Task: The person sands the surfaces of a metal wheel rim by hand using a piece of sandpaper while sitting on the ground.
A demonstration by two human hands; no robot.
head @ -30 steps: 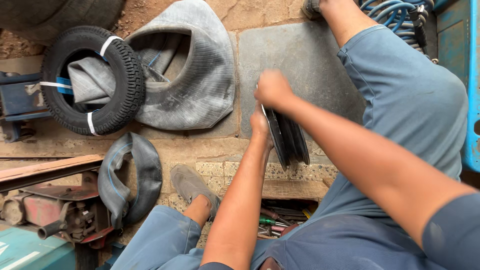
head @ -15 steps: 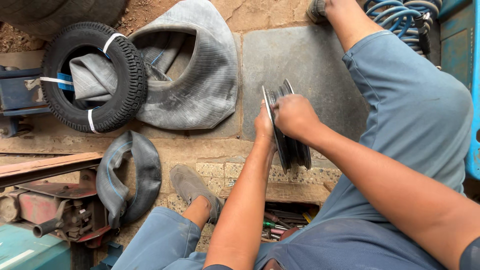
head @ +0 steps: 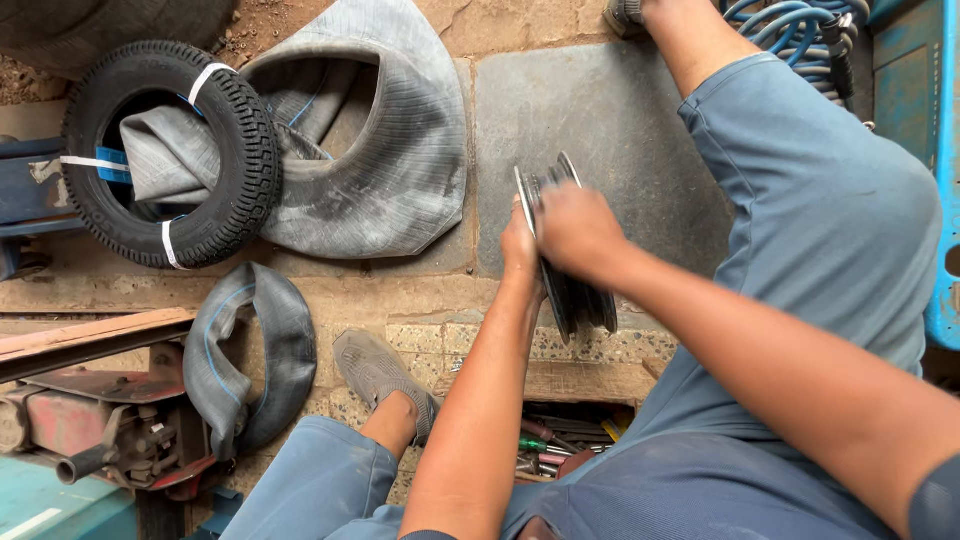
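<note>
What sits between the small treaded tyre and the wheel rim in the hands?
Head view: the large grey inner tube lies between the treaded tyre and the wheel rim, then a bare strip of stone slab.

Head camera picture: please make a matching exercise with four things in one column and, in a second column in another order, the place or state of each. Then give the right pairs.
Things:
1. Small wheel rim
2. Treaded tyre
3. Blue hose
4. Hand tools

Places or states:
A. Coiled at the top right
B. In a box near the bottom, between the legs
C. Held on edge by both hands
D. Lying at the upper left, with white straps around it

Pairs: 1-C, 2-D, 3-A, 4-B. The left hand and the right hand are both on the rim.
</note>
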